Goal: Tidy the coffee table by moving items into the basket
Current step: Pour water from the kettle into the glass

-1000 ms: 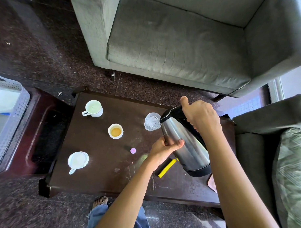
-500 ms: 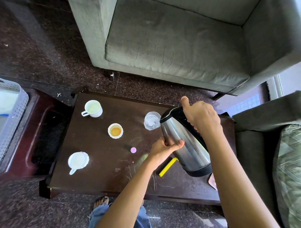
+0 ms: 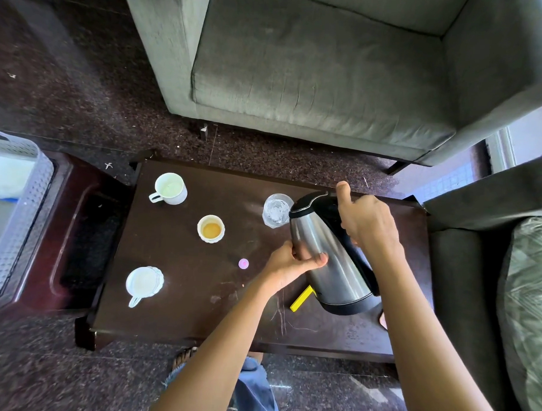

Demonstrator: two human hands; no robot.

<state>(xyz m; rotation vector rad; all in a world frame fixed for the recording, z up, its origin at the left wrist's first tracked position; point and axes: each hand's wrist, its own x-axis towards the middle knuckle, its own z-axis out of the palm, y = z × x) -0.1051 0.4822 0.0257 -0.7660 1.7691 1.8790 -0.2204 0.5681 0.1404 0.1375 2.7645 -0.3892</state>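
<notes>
A steel kettle (image 3: 332, 259) with a black lid and base is held tilted above the right part of the dark coffee table (image 3: 180, 294). My right hand (image 3: 367, 224) grips its black handle, thumb up. My left hand (image 3: 292, 263) clasps the kettle's steel body from the left. On the table stand a white mug (image 3: 170, 188), a small cup of tea (image 3: 211, 228), a white jug (image 3: 144, 283), a glass (image 3: 276, 210), a pink disc (image 3: 243, 263) and a yellow stick (image 3: 302, 298) partly under the kettle. The pale plastic basket (image 3: 20, 215) sits at the far left.
The basket rests on a reddish-brown side stand (image 3: 79, 217) left of the table. A grey armchair (image 3: 323, 75) stands behind the table, another dark seat with a patterned cushion (image 3: 527, 294) at the right. A pink object (image 3: 382, 320) peeks out below the kettle.
Both hands keep the same hold on the kettle. Nothing on the table has shifted; only the view has drifted slightly.
</notes>
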